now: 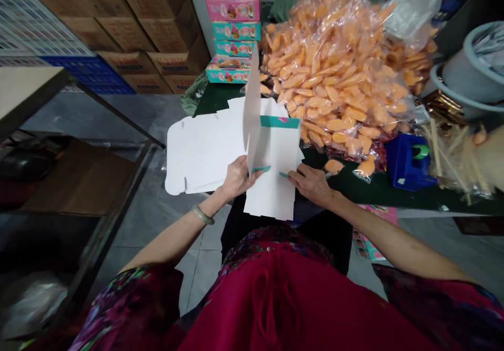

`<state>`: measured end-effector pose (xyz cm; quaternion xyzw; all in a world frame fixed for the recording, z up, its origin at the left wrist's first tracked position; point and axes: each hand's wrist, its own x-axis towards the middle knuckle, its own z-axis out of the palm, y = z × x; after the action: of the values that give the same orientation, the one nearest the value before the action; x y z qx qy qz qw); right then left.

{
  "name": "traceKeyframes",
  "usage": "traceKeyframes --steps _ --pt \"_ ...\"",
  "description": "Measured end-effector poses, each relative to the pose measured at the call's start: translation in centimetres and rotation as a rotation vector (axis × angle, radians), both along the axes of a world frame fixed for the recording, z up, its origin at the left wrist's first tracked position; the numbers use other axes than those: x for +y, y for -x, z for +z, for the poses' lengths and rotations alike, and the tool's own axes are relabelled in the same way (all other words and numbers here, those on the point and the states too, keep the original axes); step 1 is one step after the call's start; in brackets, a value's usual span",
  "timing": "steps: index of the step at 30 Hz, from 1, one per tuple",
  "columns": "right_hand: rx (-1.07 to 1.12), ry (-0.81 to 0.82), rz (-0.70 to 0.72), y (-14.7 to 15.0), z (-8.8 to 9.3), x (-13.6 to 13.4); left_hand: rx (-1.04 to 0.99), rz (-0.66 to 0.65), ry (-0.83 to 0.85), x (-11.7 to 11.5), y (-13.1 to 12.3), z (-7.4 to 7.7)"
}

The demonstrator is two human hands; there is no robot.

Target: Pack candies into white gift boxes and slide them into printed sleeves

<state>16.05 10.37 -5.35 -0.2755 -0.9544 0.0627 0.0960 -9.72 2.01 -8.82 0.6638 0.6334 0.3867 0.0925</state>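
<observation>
A partly folded cardboard box (274, 148), white inside with teal edges, lies before me at the table's front edge. One tall panel stands up on its left side, and its near flap lies flat toward my lap. My left hand (237, 177) pinches the near left corner at a small teal tab. On the opposite corner, my right hand (311, 183) grips another teal tab between thumb and fingers. Under and left of the box are flat white box blanks (208, 151), spread in an overlapping stack.
A big heap of orange pieces in clear bags (334, 83) covers the table's back right. Finished pink and teal boxes (232, 33) are stacked behind. To the right are a blue tape dispenser (407, 164), wooden sticks (452, 151) and grey buckets (472, 72). Brown cartons (129, 64) stand back left.
</observation>
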Motion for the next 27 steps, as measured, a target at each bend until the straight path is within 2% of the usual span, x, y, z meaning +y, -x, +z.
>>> traceKeyframes --steps 2,6,8,13,15,21,27 --pt "-0.058 0.01 0.0 -0.7 0.4 -0.2 0.018 0.046 -0.037 0.1 -0.2 -0.3" --pt "-0.077 0.013 0.18 -2.5 1.0 -0.6 0.003 0.057 -0.033 0.2 -0.1 -0.5" --pt "-0.094 -0.006 0.225 -3.1 0.9 -1.1 -0.003 0.064 -0.021 0.2 -0.2 -0.5" --pt "-0.071 -0.121 0.095 -2.8 -0.8 -2.3 -0.013 0.091 -0.013 0.4 -0.3 -0.4" --pt "-0.003 -0.138 0.079 -2.7 -1.5 -2.2 -0.026 0.043 0.012 0.6 0.1 -0.2" --pt "0.153 -0.036 0.128 -3.1 -1.6 -1.5 -0.066 -0.158 0.089 1.2 1.9 0.5" --pt "0.398 0.11 -0.128 -2.0 -1.2 -2.1 -0.061 -0.263 0.123 1.4 2.6 0.3"
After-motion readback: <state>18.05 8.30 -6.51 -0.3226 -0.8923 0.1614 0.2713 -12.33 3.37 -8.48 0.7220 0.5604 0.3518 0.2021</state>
